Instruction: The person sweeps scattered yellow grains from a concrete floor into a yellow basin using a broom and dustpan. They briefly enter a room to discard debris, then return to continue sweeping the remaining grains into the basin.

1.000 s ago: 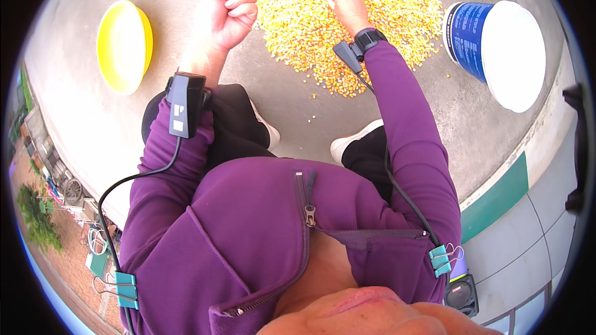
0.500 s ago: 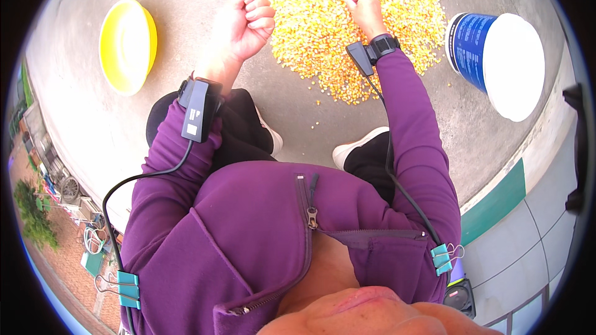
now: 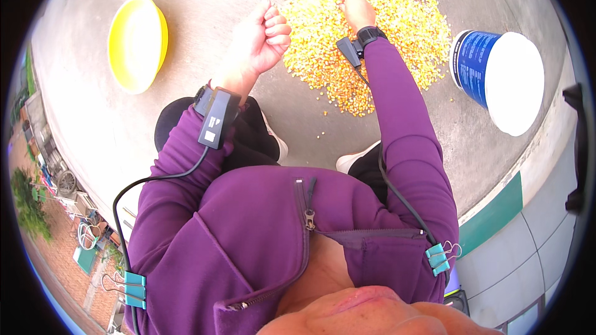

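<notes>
While you crouch over the bare grey concrete floor point(image 3: 186, 118), the ground under you runs smooth and sunlit out to the far edge, and on the right it meets pale paving slabs point(image 3: 534, 236) bordered by a green painted strip point(image 3: 493, 214). To the near left, beyond the concrete's edge, you can see reddish ground with green plants point(image 3: 28, 211) and some clutter too small to tell apart.

Your left hand point(image 3: 264, 34) is curled into a closed fist, raised just left of the heap of corn kernels point(image 3: 366, 18); you cannot tell whether it encloses any kernels. Your right hand point(image 3: 357, 9) lies palm down on the heap, fingers pressed into the kernels, so its grip is hidden and cannot be told.

The heap spreads across the far middle of the concrete, with loose kernels scattered along its near rim towards your shoes.

A round yellow bowl point(image 3: 136, 43) sits on the far left, well apart from the heap. On the far right, just beside the heap's edge, stands a white plastic bucket point(image 3: 512, 80) whose side carries a blue wrap-around label point(image 3: 475, 62). A black device point(image 3: 216, 118) is strapped on your left wrist, its cable held by a teal binder clip point(image 3: 133, 288).
</notes>
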Available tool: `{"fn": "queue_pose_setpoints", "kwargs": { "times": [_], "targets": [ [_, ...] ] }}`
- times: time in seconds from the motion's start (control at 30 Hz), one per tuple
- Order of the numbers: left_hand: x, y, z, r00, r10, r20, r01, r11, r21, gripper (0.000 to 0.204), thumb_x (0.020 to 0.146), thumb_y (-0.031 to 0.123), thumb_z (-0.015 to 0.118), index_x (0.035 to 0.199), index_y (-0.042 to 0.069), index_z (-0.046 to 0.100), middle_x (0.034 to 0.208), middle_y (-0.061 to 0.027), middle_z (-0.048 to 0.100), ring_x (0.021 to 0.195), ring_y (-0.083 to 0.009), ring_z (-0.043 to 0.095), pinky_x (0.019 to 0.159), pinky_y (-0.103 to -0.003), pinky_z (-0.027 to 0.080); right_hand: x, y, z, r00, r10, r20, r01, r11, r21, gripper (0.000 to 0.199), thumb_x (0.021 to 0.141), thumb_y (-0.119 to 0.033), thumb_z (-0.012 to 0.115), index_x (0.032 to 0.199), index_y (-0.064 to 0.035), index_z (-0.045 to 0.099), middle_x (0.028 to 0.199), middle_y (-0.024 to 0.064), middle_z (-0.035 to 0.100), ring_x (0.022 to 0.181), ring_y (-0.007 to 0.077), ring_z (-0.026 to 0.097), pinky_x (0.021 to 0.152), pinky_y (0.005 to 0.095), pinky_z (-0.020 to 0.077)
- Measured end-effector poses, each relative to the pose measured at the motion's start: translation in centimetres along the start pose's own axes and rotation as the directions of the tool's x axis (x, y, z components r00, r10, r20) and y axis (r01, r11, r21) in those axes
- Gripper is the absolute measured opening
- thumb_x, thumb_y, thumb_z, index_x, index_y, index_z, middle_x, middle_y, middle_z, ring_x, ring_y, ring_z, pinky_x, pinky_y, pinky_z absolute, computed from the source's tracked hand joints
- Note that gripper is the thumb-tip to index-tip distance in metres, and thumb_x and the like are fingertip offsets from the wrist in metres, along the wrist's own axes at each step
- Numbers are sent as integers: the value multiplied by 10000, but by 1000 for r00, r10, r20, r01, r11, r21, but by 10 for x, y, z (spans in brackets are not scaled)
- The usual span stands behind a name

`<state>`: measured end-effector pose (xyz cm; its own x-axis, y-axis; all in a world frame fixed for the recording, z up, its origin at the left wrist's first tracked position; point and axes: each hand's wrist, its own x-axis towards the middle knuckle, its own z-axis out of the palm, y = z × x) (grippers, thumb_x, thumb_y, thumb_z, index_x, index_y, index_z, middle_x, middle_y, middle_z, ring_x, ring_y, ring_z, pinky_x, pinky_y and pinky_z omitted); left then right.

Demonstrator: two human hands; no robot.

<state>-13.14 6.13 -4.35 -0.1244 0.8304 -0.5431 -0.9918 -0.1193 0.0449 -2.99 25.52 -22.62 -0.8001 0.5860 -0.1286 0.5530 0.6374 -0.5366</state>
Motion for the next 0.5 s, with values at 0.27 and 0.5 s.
{"fn": "queue_pose_setpoints", "kwargs": {
  "times": [0.27, 0.5],
  "targets": [
    [5, 1, -6, 999, 6, -53, -5, 1000, 22, 318, 896, 259, 361, 614, 119, 315, 559, 37, 269, 482, -57, 276, 406, -181, 237, -7, 24, -51, 991, -133, 0, 129, 965, 230, 176, 741, -217, 575, 813, -63, 618, 740, 102, 592, 710, 213, 566, 635, 299, 432],
    [9, -9, 1, 995, 25, -95, -19, 998, 63, 312, 897, 253, 358, 620, 118, 314, 563, 34, 274, 483, -57, 286, 404, -178, 245, -23, 42, -91, 988, -80, -131, 114, 954, 277, 130, 717, -212, 581, 775, -119, 650, 927, 112, 553, 961, 239, 476, 823, 317, 374]
  ]
}}
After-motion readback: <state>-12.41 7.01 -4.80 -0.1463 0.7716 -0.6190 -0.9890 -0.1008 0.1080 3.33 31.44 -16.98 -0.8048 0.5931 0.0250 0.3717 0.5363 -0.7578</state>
